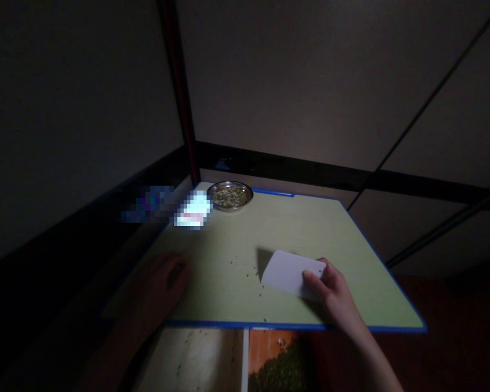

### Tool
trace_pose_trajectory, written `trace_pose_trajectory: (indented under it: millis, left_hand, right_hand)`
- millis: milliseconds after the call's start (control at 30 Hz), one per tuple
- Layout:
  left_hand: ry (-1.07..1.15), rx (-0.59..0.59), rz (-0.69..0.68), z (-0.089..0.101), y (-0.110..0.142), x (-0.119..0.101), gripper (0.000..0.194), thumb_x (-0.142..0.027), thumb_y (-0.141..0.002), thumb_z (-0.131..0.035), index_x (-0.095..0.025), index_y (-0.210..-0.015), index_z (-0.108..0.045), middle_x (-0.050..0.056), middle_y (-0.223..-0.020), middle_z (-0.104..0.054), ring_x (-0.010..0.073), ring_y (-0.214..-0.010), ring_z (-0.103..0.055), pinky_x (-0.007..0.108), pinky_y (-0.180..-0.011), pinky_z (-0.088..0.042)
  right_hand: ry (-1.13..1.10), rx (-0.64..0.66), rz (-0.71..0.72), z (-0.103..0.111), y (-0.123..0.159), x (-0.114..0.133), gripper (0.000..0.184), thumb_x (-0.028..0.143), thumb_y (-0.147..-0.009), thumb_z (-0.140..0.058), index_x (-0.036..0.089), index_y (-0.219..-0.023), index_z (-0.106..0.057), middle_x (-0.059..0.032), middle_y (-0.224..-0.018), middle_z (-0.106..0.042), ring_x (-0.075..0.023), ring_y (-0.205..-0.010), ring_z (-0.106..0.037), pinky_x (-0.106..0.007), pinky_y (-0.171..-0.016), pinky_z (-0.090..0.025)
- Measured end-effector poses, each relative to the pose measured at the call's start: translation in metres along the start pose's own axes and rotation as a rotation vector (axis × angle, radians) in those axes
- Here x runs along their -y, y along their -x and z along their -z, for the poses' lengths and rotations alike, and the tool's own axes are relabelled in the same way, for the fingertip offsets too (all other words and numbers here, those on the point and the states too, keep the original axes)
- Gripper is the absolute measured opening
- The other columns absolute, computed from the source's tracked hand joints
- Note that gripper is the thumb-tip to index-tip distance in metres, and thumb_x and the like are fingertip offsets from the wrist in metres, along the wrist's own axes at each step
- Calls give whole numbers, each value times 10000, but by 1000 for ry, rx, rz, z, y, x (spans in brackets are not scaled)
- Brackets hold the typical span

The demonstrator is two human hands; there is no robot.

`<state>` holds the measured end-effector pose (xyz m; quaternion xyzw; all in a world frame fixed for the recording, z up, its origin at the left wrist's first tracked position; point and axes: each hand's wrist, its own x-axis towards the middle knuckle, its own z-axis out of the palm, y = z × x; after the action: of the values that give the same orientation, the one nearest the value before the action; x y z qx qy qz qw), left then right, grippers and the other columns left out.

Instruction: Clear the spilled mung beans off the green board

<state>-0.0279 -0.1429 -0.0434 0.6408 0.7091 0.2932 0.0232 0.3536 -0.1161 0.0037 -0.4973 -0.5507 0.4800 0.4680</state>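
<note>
My right hand [330, 288] grips a white plastic scraper [292, 272], a flat sheet with a small hole near its held end. The thumb presses on top, and the scraper tilts over the pale green tabletop. To the left of its edge lie several small dark crumbs [253, 272]. My left hand [167, 283] rests in shadow at the table's left side, its fingers loosely bent and the thumb apart, with nothing seen in it. Below the table's front edge, a heap of dark green bits [283, 365] lies on an orange surface.
A round metal dish [231, 196] with greenish bits stands at the back left of the blue-edged table [310, 223]. Beside it glows a bright blurred screen [194, 209]. Walls close in behind and at left. A pale tray-like surface [200, 359] with a white divider [245, 359] sits below.
</note>
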Motion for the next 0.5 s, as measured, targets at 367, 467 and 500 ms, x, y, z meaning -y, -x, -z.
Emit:
trace_pose_trajectory:
  millis: [367,467,500]
  left_hand:
    - [4,-4,-23,0,0,1,306,-463,-908,-475,-215,-980,-639,100,-1102,-663,275,-1046,-618,449,-974,-477]
    - [13,10,-35,0,0,0,281,-455,-910,-483,-224,-972,-630,91,-1094,-659,269,-1047,-611,444,-974,-472]
    - [14,10,-34,0,0,0,281,-454,-909,-485,-222,-975,-630,92,-1096,-658,269,-1051,-608,445,-977,-470]
  right_hand:
    - [38,-1,-20,5,9,5,386,538,-773,-733,210,-763,-531,31,-649,-521,-135,-597,-453,-250,-519,-329]
    - [58,-30,-12,5,8,4,386,542,-762,-736,212,-760,-535,23,-646,-536,-138,-588,-454,-253,-513,-321]
    - [61,-44,-7,4,7,4,384,539,-761,-737,212,-762,-536,20,-651,-542,-139,-592,-457,-253,-515,-322]
